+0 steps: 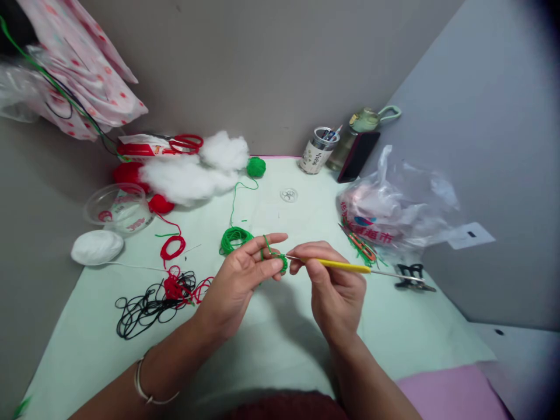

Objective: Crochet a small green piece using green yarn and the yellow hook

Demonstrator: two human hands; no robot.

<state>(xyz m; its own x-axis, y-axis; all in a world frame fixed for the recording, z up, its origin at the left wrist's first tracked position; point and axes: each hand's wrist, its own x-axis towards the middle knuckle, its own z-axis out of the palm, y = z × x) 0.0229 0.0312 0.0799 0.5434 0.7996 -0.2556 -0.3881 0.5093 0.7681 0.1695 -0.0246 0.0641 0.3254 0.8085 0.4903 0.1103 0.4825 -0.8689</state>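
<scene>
My left hand [245,274] pinches a small piece of green crochet work [284,264] between thumb and fingers. Green yarn runs up over its raised index finger. My right hand [335,286] is closed around the yellow handle of a crochet hook [343,266], held like a pen. The hook's metal tip meets the green piece, but whether yarn is caught on it is too small to tell. Behind my left hand lies a loose coil of green yarn [235,240], with a strand leading back to a green yarn ball [256,167].
Left: tangled black cord [144,309], red yarn [172,248], a white yarn ball [97,247], a plastic tub [116,205], stuffing [188,178] and red-handled scissors [187,143]. Right: a pen can [318,153], a phone [359,156], a plastic bag [394,204], orange snips [363,248] and a black clip [410,275].
</scene>
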